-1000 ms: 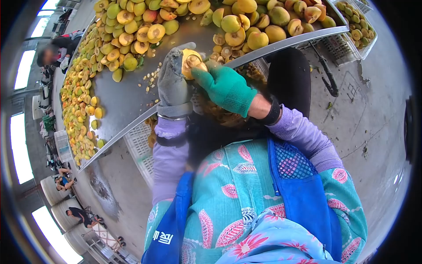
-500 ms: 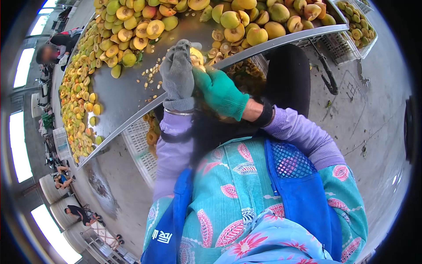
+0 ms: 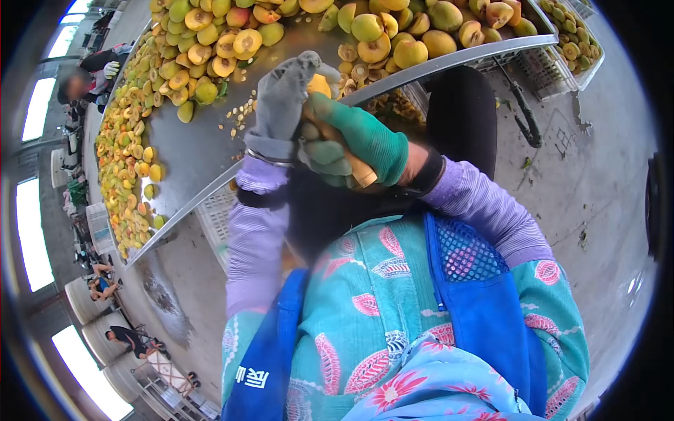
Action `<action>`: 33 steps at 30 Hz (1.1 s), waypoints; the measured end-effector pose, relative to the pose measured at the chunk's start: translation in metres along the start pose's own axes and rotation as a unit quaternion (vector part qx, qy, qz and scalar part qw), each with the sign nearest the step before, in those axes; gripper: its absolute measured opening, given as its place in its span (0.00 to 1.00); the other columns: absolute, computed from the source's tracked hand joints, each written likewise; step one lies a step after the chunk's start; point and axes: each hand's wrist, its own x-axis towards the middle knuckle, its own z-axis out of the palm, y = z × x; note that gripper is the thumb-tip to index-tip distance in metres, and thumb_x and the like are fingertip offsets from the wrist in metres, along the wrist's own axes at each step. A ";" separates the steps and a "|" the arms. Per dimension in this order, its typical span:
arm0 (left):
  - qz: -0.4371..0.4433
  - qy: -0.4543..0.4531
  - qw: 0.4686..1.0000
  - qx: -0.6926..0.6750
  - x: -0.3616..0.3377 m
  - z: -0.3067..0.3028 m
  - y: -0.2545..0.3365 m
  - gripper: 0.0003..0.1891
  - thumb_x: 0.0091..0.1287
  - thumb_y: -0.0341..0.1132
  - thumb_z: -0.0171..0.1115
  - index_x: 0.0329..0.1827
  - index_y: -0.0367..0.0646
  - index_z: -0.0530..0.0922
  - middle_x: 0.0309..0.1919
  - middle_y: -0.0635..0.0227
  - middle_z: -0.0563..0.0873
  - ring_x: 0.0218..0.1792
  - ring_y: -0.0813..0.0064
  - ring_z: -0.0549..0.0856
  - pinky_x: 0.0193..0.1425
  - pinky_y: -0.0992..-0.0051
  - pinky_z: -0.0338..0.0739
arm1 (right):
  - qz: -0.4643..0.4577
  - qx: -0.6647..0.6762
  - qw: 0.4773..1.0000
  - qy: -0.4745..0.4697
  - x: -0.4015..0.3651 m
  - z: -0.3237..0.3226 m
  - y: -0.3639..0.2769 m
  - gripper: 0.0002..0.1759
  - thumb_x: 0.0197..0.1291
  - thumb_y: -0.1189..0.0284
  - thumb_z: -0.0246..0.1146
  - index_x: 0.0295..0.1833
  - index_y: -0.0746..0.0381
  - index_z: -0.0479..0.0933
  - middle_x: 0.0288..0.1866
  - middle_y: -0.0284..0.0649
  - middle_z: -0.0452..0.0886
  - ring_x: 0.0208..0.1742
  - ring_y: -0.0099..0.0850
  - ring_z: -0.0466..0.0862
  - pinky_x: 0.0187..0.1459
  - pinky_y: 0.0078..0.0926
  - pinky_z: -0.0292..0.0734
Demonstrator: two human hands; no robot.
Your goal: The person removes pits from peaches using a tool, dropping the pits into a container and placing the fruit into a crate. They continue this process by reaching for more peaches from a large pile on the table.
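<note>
My left hand (image 3: 283,102), in a grey glove, is closed round a yellow peach piece (image 3: 319,85) above the near edge of the metal table (image 3: 189,151). Pressed close against it is my right hand (image 3: 365,140) in a green glove, its fingers wrapped round a tool with a tan wooden handle (image 3: 357,168). The tool's working end is hidden by the gloves and the fruit. Small pale pits (image 3: 241,116) lie scattered left of my left hand. Halved peaches (image 3: 375,48) are heaped just beyond both hands.
More cut peaches (image 3: 126,161) spread along the table's left side. A white crate (image 3: 217,214) stands below the table edge. Another crate of fruit (image 3: 551,77) sits at the right, near a black bar (image 3: 523,116). A person (image 3: 98,77) is at the far left.
My right hand has turned, so that the wooden handle now shows in its grip. My left hand has tilted and moved slightly up with the peach piece.
</note>
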 end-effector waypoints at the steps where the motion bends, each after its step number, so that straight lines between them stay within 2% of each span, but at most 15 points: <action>1: -0.039 -0.041 0.998 -0.029 -0.002 -0.002 0.004 0.22 0.72 0.50 0.54 0.41 0.36 0.81 0.29 0.61 0.83 0.28 0.73 0.82 0.32 0.75 0.79 | 0.013 0.047 0.997 -0.055 0.000 -0.001 0.000 0.22 0.73 0.46 0.44 0.39 0.51 0.71 0.18 0.22 0.63 0.15 0.17 0.63 0.18 0.17 0.59; 2: -0.017 -0.027 0.994 -0.100 -0.008 0.003 0.007 0.21 0.71 0.52 0.55 0.42 0.39 0.79 0.29 0.63 0.82 0.29 0.73 0.82 0.30 0.75 0.78 | 0.011 0.135 0.981 -0.140 0.003 0.003 0.005 0.22 0.74 0.46 0.43 0.39 0.52 0.71 0.18 0.22 0.64 0.15 0.17 0.64 0.18 0.18 0.59; 6: 0.027 0.187 0.979 0.070 -0.075 -0.043 -0.027 0.16 0.71 0.43 0.55 0.50 0.39 0.78 0.32 0.62 0.84 0.28 0.74 0.82 0.33 0.74 0.78 | 0.054 0.112 0.978 -0.165 0.005 0.010 0.009 0.23 0.73 0.48 0.45 0.38 0.53 0.74 0.16 0.23 0.63 0.15 0.19 0.65 0.19 0.20 0.61; 8: -0.015 0.244 0.926 0.286 -0.104 -0.092 -0.029 0.16 0.69 0.40 0.57 0.52 0.38 0.78 0.34 0.59 0.84 0.29 0.69 0.82 0.36 0.73 0.78 | 0.059 0.042 0.996 -0.045 -0.008 -0.007 0.007 0.23 0.73 0.48 0.45 0.40 0.54 0.74 0.16 0.24 0.64 0.15 0.19 0.66 0.18 0.20 0.62; 10: -0.147 0.228 0.731 0.626 -0.133 -0.157 -0.022 0.17 0.66 0.38 0.59 0.54 0.37 0.78 0.36 0.53 0.84 0.32 0.57 0.82 0.42 0.69 0.78 | 0.062 -0.028 0.992 0.107 -0.015 -0.013 -0.003 0.22 0.73 0.49 0.47 0.42 0.55 0.73 0.16 0.25 0.65 0.16 0.19 0.68 0.17 0.20 0.63; 12: -0.041 0.204 0.556 0.805 -0.133 -0.172 -0.030 0.19 0.64 0.40 0.62 0.53 0.37 0.78 0.41 0.55 0.85 0.39 0.55 0.83 0.46 0.65 0.78 | 0.000 -0.139 0.963 0.231 -0.024 -0.005 -0.016 0.21 0.72 0.50 0.50 0.42 0.58 0.73 0.20 0.30 0.72 0.18 0.21 0.73 0.16 0.20 0.66; 14: -0.049 0.238 0.823 0.513 -0.063 -0.100 0.006 0.20 0.62 0.40 0.64 0.53 0.37 0.78 0.45 0.54 0.84 0.46 0.54 0.82 0.52 0.63 0.76 | -0.091 -0.284 0.907 0.298 -0.030 -0.004 -0.047 0.23 0.70 0.51 0.53 0.41 0.61 0.74 0.24 0.37 0.78 0.22 0.25 0.78 0.21 0.23 0.71; 15: -0.060 0.220 0.913 0.338 -0.033 -0.059 0.019 0.21 0.62 0.40 0.65 0.53 0.37 0.78 0.47 0.54 0.84 0.50 0.53 0.81 0.55 0.61 0.75 | -0.115 -0.337 0.874 0.330 -0.035 -0.008 -0.069 0.23 0.70 0.50 0.54 0.41 0.62 0.74 0.25 0.39 0.78 0.25 0.26 0.79 0.24 0.26 0.74; 17: 0.164 0.095 0.834 0.518 0.027 -0.005 0.022 0.21 0.60 0.37 0.68 0.54 0.38 0.78 0.50 0.50 0.82 0.54 0.51 0.79 0.61 0.61 0.73 | -0.254 -0.469 0.702 0.473 -0.043 -0.026 -0.134 0.26 0.69 0.50 0.54 0.42 0.65 0.76 0.27 0.46 0.80 0.27 0.38 0.81 0.30 0.35 0.77; 19: 0.303 -0.006 0.770 0.561 0.080 0.055 0.025 0.22 0.60 0.40 0.68 0.55 0.39 0.79 0.52 0.50 0.81 0.57 0.52 0.78 0.65 0.61 0.70 | -0.384 -0.567 0.463 0.563 -0.070 -0.070 -0.212 0.26 0.69 0.51 0.54 0.45 0.66 0.76 0.31 0.53 0.81 0.30 0.49 0.82 0.34 0.44 0.76; 21: 0.339 -0.081 0.756 0.554 0.129 0.107 0.021 0.24 0.59 0.41 0.67 0.56 0.39 0.78 0.54 0.49 0.80 0.59 0.51 0.76 0.65 0.60 0.70 | -0.428 -0.594 0.289 0.617 -0.120 -0.057 -0.262 0.26 0.69 0.51 0.52 0.44 0.66 0.78 0.35 0.58 0.82 0.36 0.53 0.83 0.38 0.46 0.76; 22: 0.359 -0.096 0.738 0.564 0.150 0.132 0.021 0.25 0.58 0.43 0.67 0.56 0.39 0.78 0.56 0.48 0.79 0.60 0.50 0.75 0.66 0.59 0.69 | -0.379 -0.597 0.254 0.659 -0.143 -0.075 -0.291 0.26 0.69 0.51 0.51 0.42 0.66 0.79 0.34 0.58 0.82 0.37 0.53 0.83 0.39 0.47 0.76; 23: 0.377 -0.109 0.719 0.574 0.171 0.155 0.022 0.26 0.58 0.45 0.67 0.56 0.39 0.77 0.57 0.46 0.78 0.61 0.49 0.74 0.67 0.58 0.68 | -0.329 -0.597 0.220 0.698 -0.161 -0.096 -0.314 0.26 0.69 0.51 0.50 0.41 0.65 0.79 0.34 0.58 0.82 0.39 0.53 0.83 0.40 0.48 0.75; 29: 0.385 -0.137 0.670 0.620 0.320 0.272 0.036 0.33 0.58 0.52 0.63 0.60 0.37 0.74 0.63 0.44 0.72 0.65 0.44 0.69 0.69 0.55 0.65 | -0.274 -0.582 0.233 0.730 -0.187 -0.153 -0.335 0.24 0.68 0.52 0.50 0.45 0.63 0.77 0.34 0.57 0.82 0.41 0.53 0.83 0.47 0.48 0.75; 33: 0.399 -0.060 0.607 0.685 0.390 0.318 0.031 0.39 0.57 0.57 0.63 0.67 0.40 0.70 0.65 0.46 0.70 0.69 0.45 0.66 0.71 0.53 0.61 | -0.269 -0.609 0.233 0.709 -0.182 -0.153 -0.344 0.23 0.67 0.52 0.55 0.47 0.63 0.76 0.40 0.58 0.82 0.43 0.55 0.82 0.47 0.48 0.74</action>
